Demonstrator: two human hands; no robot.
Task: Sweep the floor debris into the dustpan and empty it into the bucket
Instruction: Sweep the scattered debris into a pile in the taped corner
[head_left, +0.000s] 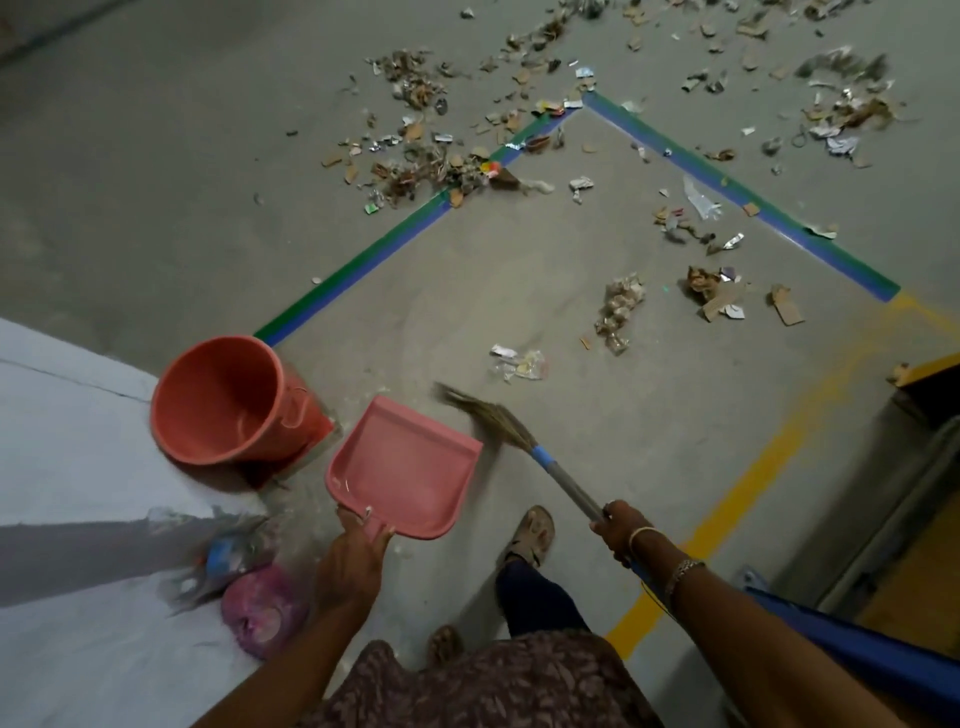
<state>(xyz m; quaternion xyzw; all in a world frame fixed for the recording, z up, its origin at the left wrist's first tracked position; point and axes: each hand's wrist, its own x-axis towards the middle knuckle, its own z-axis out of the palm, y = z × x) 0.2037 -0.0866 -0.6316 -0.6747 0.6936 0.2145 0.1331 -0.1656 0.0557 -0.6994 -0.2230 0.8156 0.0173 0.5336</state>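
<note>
Gripping the dustpan (405, 467) by its handle, the left hand (353, 556) has its fingers curled round it. Meanwhile the right hand (621, 530) is wrapped round the broom (519, 431) stick, bristles just beside the pan's edge. The bucket (228, 400) stands just left of the pan, and debris (618, 312) is scattered farther out over the tape lines (363, 260).

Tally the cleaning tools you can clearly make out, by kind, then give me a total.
Bucket: 1
Dustpan: 1
Broom: 1
Total: 3
Blurred clutter at lower left: too unclear, not counted.
</note>
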